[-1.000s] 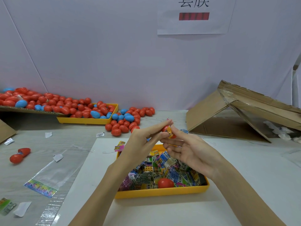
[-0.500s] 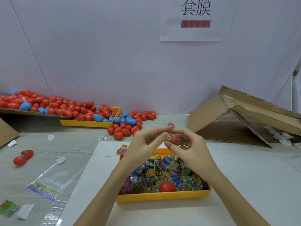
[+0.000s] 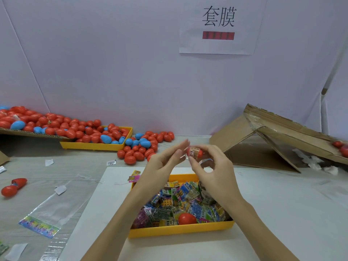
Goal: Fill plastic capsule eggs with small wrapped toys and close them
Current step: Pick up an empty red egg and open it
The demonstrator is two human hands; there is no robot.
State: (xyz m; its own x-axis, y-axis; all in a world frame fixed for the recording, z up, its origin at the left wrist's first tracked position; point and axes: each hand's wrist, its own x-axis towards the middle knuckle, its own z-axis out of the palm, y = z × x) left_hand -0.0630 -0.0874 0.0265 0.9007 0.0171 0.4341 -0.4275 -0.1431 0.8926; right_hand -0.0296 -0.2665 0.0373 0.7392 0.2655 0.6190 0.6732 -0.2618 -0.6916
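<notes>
My right hand (image 3: 212, 172) pinches a red capsule egg (image 3: 194, 152) with a wrapped toy showing in its open side, held above the yellow tray (image 3: 180, 230). My left hand (image 3: 163, 164) is just left of the egg with its fingers straight, the tips close to it. The tray holds several small wrapped toys (image 3: 178, 200) and one closed red egg (image 3: 186, 219). One more wrapped toy (image 3: 134, 176) lies by the tray's far left corner.
Several red and blue eggs (image 3: 137, 147) are piled at the back left, some in a second yellow tray (image 3: 94, 146). An opened red egg (image 3: 13, 186) and a clear plastic bag (image 3: 47, 213) lie at the left. A collapsed cardboard box (image 3: 273, 140) stands at the right.
Both hands worked the toy into the egg. My left fingers have now straightened and drawn back a little, leaving the egg pinched in my right hand. The view has tilted up slightly.
</notes>
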